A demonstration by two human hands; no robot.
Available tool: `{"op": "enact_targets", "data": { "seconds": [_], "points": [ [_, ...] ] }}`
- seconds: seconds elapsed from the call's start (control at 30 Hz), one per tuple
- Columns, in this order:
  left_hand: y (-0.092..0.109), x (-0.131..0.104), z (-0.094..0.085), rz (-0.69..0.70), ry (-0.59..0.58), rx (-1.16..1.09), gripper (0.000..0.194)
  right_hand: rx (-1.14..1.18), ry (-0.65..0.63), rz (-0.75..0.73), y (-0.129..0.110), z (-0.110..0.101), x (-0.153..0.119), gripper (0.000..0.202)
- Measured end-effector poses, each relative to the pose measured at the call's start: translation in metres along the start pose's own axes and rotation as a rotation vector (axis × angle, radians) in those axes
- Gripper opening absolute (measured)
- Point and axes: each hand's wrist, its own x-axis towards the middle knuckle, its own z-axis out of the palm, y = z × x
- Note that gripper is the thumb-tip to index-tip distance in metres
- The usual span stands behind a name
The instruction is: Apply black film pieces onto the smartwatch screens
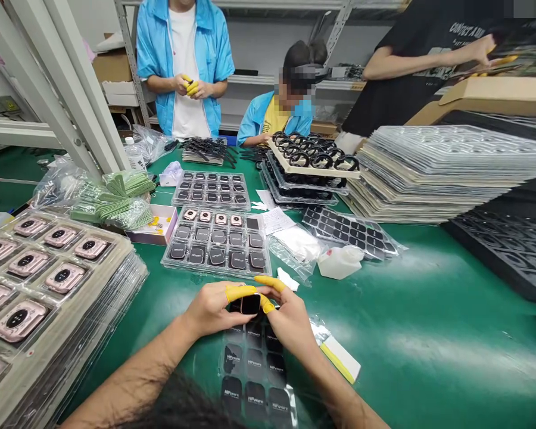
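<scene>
Between my two hands is a smartwatch case (251,304) with a dark screen facing me. My left hand (212,307) grips it from the left, a yellow finger cot on one finger. From the right, my right hand (290,313) has its fingers closed at the watch's edge, with yellow cots on the thumb and a finger. Below both hands lies a sheet of black square screen films (254,361) with white lettering. Just beyond them a clear tray (165,262) holds pink watch cases and black squares.
Stacked trays of pink watch cases (62,277) stand at the left. A white bottle (340,262), a film sheet (348,231) and a yellow-edged white pad (342,359) lie rightward. Tall tray stacks (397,179) rise behind. Several co-workers (187,65) are across the table.
</scene>
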Motion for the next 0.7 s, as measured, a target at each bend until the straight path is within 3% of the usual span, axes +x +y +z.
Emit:
{"op": "enact_targets", "data": {
  "seconds": [0.17, 0.33, 0.53, 0.7],
  "points": [
    [-0.001, 0.000, -0.001, 0.036, 0.026, 0.040, 0.034, 0.024, 0.043, 0.040, -0.004, -0.005, 0.004, 0.038],
    [-0.001, -0.001, -0.001, 0.025, 0.107, -0.013, 0.040, 0.157, -0.022, 0.122, -0.009, -0.008, 0.007, 0.056],
    [-0.003, -0.001, 0.003, 0.047, 0.042, -0.006, 0.038, 0.088, 0.071, 0.046, -0.008, -0.009, 0.008, 0.062],
    [-0.008, 0.001, 0.003, 0.083, -0.006, 0.019, 0.053, -0.027, 0.059, 0.054, -0.005, -0.012, 0.010, 0.062]
  ]
}}
